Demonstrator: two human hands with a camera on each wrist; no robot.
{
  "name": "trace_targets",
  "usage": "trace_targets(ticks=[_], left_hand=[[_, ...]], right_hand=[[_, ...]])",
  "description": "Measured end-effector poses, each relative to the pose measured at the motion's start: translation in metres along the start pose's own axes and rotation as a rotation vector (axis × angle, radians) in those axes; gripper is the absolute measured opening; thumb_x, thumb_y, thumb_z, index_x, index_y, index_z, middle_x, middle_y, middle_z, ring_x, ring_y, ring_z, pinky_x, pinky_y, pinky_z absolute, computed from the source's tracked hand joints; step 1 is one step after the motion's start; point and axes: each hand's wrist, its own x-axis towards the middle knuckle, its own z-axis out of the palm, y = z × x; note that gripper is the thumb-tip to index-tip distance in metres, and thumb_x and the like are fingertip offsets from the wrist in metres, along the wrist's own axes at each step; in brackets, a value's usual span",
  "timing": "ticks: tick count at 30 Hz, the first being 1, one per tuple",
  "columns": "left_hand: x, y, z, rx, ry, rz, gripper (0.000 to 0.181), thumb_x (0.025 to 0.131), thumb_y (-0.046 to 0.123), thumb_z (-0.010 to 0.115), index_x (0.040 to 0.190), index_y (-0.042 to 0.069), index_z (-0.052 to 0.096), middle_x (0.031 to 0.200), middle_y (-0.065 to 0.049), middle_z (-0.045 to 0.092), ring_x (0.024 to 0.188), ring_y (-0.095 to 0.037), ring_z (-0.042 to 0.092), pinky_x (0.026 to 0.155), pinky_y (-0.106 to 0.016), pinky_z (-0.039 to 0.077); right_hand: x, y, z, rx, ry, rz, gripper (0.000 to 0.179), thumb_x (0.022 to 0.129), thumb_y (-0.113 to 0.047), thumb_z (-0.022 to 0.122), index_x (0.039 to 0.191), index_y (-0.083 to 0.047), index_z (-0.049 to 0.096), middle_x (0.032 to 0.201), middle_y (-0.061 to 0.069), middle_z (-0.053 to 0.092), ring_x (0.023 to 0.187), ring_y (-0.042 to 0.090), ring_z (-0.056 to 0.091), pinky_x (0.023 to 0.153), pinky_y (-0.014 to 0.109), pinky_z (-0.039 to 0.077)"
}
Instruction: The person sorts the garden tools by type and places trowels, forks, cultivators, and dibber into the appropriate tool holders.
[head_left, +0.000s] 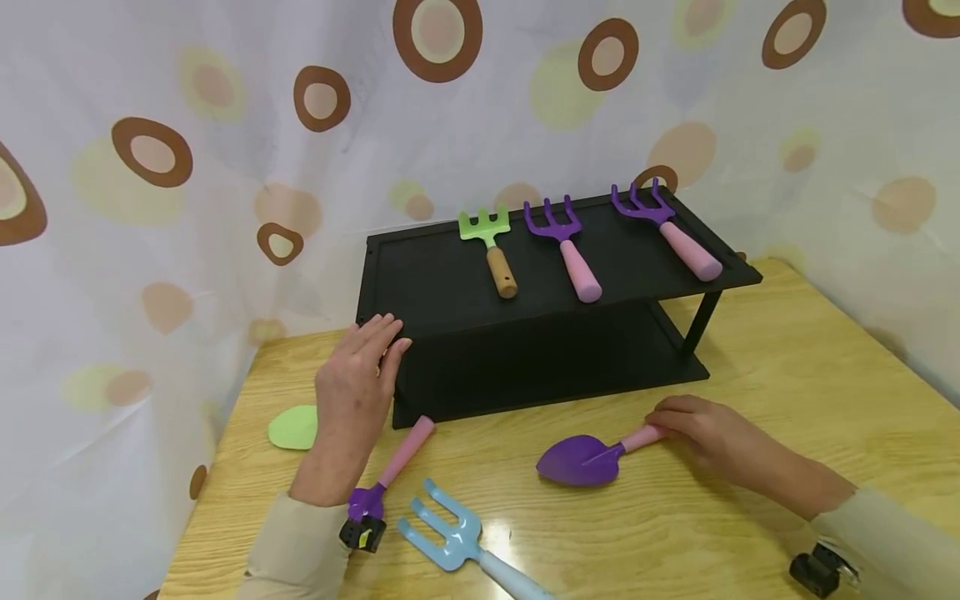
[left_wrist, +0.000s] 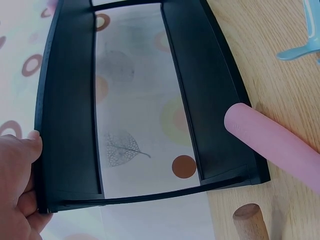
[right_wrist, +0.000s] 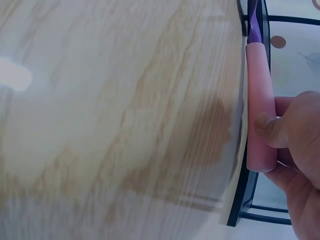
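Observation:
My left hand (head_left: 352,379) grips the front left corner of the black two-tier rack (head_left: 420,292). In the left wrist view its thumb and fingers lie on either side of the rack's edge. The right hand (head_left: 701,429) pinches the pink handle (right_wrist: 261,110) of a purple trowel (head_left: 581,461), in front of the rack and close over the table. On the rack's upper shelf lie a green hand rake (head_left: 487,229) with a wooden handle and two purple hand rakes (head_left: 577,271) (head_left: 686,250) with pink handles, tines toward the back.
A light blue hand fork (head_left: 453,533) lies on the wooden table (head_left: 810,358) at the front. Beside my left forearm is a pink-handled purple tool (head_left: 405,454), its head partly hidden. Left of that arm shows a green blade (head_left: 292,427). A patterned cloth (head_left: 225,167) hangs behind.

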Motion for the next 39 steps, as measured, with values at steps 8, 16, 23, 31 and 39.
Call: trace_targets(ticks=[8,16,23,31,39], left_hand=[[0.000,0.001,0.000,0.019,-0.023,-0.021,0.035,0.092,0.021,0.070,0.123,0.006,0.070,0.125,-0.010,0.070,0.120,-0.024,0.065,0.106,-0.043,0.048],[0.001,0.000,-0.001,0.015,-0.003,-0.001,0.034,0.091,0.019,0.071,0.121,0.005,0.071,0.123,-0.011,0.071,0.118,-0.025,0.066,0.106,-0.043,0.048],[0.001,0.000,-0.001,0.011,-0.002,0.005,0.033,0.092,0.021,0.069,0.121,0.005,0.071,0.123,-0.011,0.071,0.119,-0.024,0.066,0.106,-0.042,0.048],[-0.001,-0.002,0.000,0.012,-0.002,0.003,0.033,0.091,0.020,0.070,0.121,0.005,0.071,0.123,-0.010,0.071,0.119,-0.024,0.066,0.106,-0.043,0.048],[0.000,-0.002,0.000,0.003,0.002,0.003,0.033,0.090,0.018,0.072,0.121,0.005,0.071,0.123,-0.010,0.071,0.119,-0.024,0.066,0.107,-0.043,0.048]], right_hand=[[-0.011,0.003,-0.013,-0.007,-0.007,0.186,0.038,0.074,0.014,0.073,0.107,-0.003,0.072,0.106,0.012,0.070,0.097,0.034,0.069,0.081,0.049,0.058],[-0.023,0.014,-0.015,-0.057,0.103,0.268,0.035,0.071,0.014,0.075,0.104,0.003,0.071,0.096,0.015,0.071,0.084,0.035,0.070,0.073,0.052,0.058],[-0.024,0.020,-0.016,-0.083,0.117,0.375,0.027,0.075,0.007,0.075,0.102,0.007,0.070,0.085,0.015,0.071,0.072,0.031,0.067,0.067,0.052,0.057],[-0.014,0.020,-0.016,-0.066,0.033,0.477,0.019,0.079,0.003,0.075,0.096,0.008,0.069,0.078,0.015,0.069,0.066,0.028,0.065,0.064,0.049,0.056],[-0.003,0.018,-0.013,-0.078,0.012,0.515,0.008,0.085,-0.003,0.071,0.085,0.004,0.067,0.071,0.013,0.066,0.061,0.030,0.062,0.058,0.048,0.054]])
